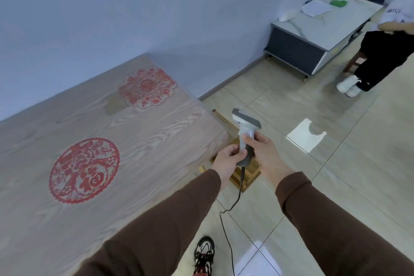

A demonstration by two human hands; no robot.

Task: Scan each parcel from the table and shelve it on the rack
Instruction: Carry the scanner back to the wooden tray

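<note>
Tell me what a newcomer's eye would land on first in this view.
First, the grey barcode scanner at centre, gripped by both the left hand and the right hand, its black cable trailing down to the floor. Next, the two red paper-cut decorations on the wooden table at left. No parcels show on the table.

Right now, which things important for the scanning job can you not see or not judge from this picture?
- Parcels and rack: none appear in the head view; both must lie outside the frame.
- Scanner window: faces away from the camera.
- Scanner trigger: covered by fingers of the right hand and left hand.
- Cable end: cut off by the bottom edge.
- Wooden stool: mostly hidden behind both hands.
</note>
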